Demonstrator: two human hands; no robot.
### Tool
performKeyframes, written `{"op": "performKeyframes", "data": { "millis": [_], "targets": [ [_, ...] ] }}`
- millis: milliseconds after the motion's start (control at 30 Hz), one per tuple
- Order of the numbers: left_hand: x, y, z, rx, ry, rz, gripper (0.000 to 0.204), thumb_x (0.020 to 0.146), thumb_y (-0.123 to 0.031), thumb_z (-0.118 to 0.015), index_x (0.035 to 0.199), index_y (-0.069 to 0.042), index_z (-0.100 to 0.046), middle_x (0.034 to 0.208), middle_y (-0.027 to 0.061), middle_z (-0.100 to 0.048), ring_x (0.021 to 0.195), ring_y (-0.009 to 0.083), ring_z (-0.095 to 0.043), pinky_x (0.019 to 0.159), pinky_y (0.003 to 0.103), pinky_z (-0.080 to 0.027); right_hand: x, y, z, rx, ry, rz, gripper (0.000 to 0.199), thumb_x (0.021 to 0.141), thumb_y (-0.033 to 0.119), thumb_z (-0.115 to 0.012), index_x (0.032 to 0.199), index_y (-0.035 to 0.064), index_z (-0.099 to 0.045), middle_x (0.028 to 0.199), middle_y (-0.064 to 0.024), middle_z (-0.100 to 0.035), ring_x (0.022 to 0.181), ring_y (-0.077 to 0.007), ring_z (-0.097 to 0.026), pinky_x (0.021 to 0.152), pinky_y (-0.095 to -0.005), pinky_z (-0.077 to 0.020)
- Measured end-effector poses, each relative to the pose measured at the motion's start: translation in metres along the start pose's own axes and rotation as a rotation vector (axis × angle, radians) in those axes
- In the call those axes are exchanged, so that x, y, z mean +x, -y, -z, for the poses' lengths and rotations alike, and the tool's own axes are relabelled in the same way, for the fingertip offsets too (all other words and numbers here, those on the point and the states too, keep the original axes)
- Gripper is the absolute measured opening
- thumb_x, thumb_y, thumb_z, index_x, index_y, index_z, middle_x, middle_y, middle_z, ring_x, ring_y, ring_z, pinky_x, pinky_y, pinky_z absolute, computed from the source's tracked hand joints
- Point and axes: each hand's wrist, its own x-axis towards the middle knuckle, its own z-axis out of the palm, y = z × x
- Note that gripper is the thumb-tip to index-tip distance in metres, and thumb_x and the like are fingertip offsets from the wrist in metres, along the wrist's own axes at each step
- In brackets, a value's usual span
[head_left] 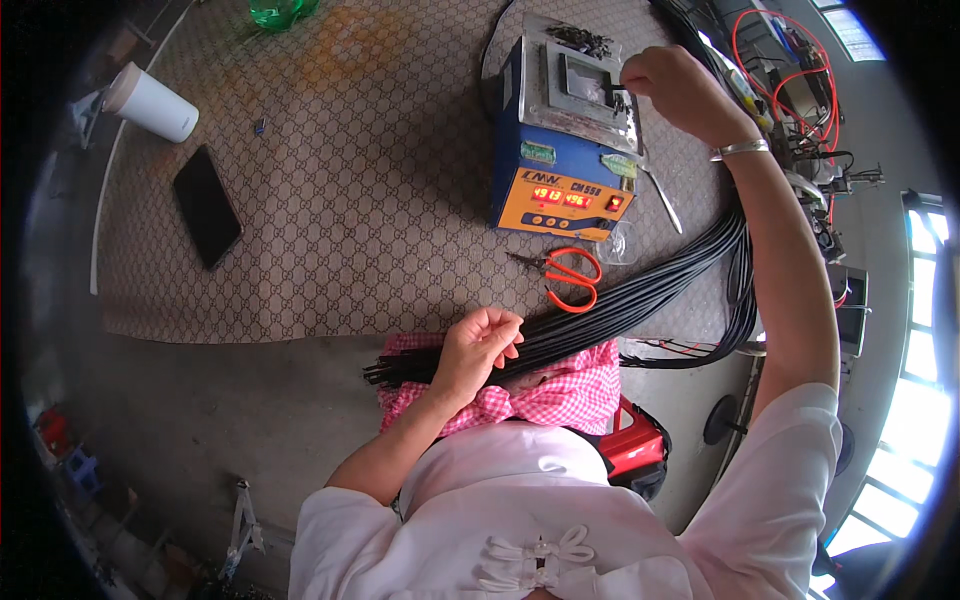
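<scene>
My left hand [478, 348] rests on a thick bundle of black cables [640, 295] that lies across my lap, fingers curled around its near end. My right hand [678, 92] is stretched out over a blue and orange solder pot [560, 165] and pinches a thin cable end at the pot's dark opening [590, 85]. A metal bracelet [741, 149] sits on that wrist. The cable bundle runs from my lap up to the right, under my right forearm.
Orange-handled scissors [570, 275] lie just in front of the pot. On the patterned mat [330, 190] are a black phone [207, 206], a white cup [153, 103] on its side and a green bottle [280, 12]. Red wires [800, 80] and equipment crowd the right side.
</scene>
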Motion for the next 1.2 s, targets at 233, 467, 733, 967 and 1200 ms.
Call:
{"op": "performKeyframes", "data": {
  "millis": [233, 467, 733, 967, 1200],
  "targets": [
    [0.0, 0.0, -0.001, 0.01, 0.0, 0.0, 0.012, 0.086, -0.014, -0.054, 0.092, -0.004, -0.056, 0.076, 0.0024, -0.057, 0.061, 0.005, -0.052, 0.051, 0.016, -0.041, -0.014, -0.013, -0.007, -0.02, -0.144, 0.0, 0.011, 0.076, 0.009, -0.051, 0.078, 0.0057, -0.062, 0.077, -0.0087, -0.061, 0.072, -0.0234, -0.06, 0.067, -0.0333, -0.0476],
    [0.0, 0.001, -0.001, -0.008, 0.004, -0.01, 0.012, 0.085, -0.014, -0.054, 0.091, -0.004, -0.056, 0.076, 0.0025, -0.057, 0.061, 0.0049, -0.052, 0.05, 0.016, -0.04, -0.017, -0.016, -0.015, 0.018, -0.185, -0.026, 0.012, 0.078, 0.008, -0.051, 0.08, 0.006, -0.062, 0.076, -0.0105, -0.061, 0.073, -0.0266, -0.059, 0.068, -0.0347, -0.0472],
    [0.0, 0.0, -0.001, 0.003, -0.012, -0.004, 0.012, 0.085, -0.013, -0.054, 0.091, -0.003, -0.056, 0.076, 0.0028, -0.057, 0.061, 0.0051, -0.052, 0.05, 0.016, -0.04, -0.012, -0.014, -0.022, 0.028, -0.169, -0.075, 0.013, 0.078, 0.012, -0.051, 0.081, 0.007, -0.063, 0.077, -0.0129, -0.06, 0.075, -0.0293, -0.059, 0.069, -0.0367, -0.0465],
    [-0.001, -0.001, -0.001, 0.011, -0.008, -0.001, 0.012, 0.086, -0.013, -0.054, 0.091, -0.003, -0.056, 0.076, 0.0024, -0.057, 0.061, 0.0048, -0.052, 0.05, 0.016, -0.04, -0.014, -0.013, -0.024, 0.107, -0.187, -0.047, 0.013, 0.077, 0.014, -0.054, 0.081, 0.0053, -0.063, 0.076, -0.0121, -0.062, 0.074, -0.0266, -0.06, 0.068, -0.0354, -0.047],
    [-0.001, -0.002, -0.002, 0.01, -0.002, 0.005, 0.012, 0.086, -0.014, -0.054, 0.09, -0.003, -0.056, 0.076, 0.0022, -0.057, 0.062, 0.0044, -0.052, 0.051, 0.015, -0.04, -0.033, 0.001, -0.003, 1.042, 0.026, -0.465, 0.022, 0.081, 0.015, -0.059, 0.091, -0.0034, -0.061, 0.061, 0.0003, -0.053, 0.053, -0.0053, -0.046, 0.047, -0.0207, -0.0359]
  ]
}}
